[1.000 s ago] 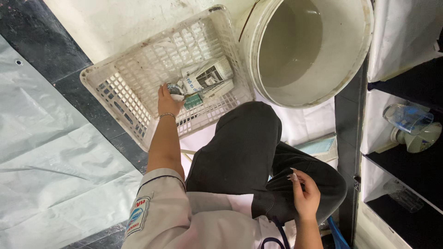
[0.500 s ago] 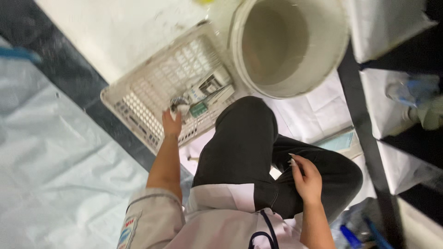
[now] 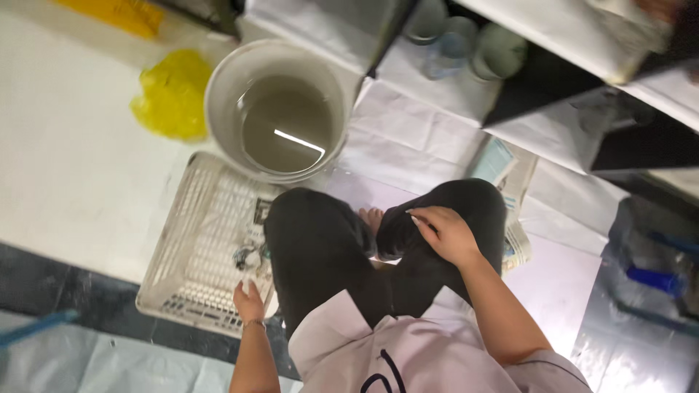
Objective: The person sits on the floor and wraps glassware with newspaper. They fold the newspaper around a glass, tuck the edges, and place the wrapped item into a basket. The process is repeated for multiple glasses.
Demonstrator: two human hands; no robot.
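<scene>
I am squatting in dark trousers. My left hand [image 3: 249, 300] reaches down into the near right corner of a white slatted plastic basket [image 3: 191, 240] on the floor. Its fingers curl at something small and white; whether that is an item or the basket's rim is unclear. Just beyond the fingers lie a few small packets and tubes [image 3: 253, 251] in the basket. My right hand [image 3: 445, 234] rests on my right knee, fingers loosely spread, holding nothing.
A white bucket of murky water [image 3: 280, 116] stands just beyond the basket. A crumpled yellow bag [image 3: 171, 94] lies to its left. Newspaper [image 3: 513, 182] covers the floor by my right leg. Dark shelves with jars [image 3: 466, 44] rise ahead on the right.
The view has swung, so the basket and bucket now sit left of my legs. My left hand has drawn back from the packets toward the basket's near corner. My right hand stays on the knee.
</scene>
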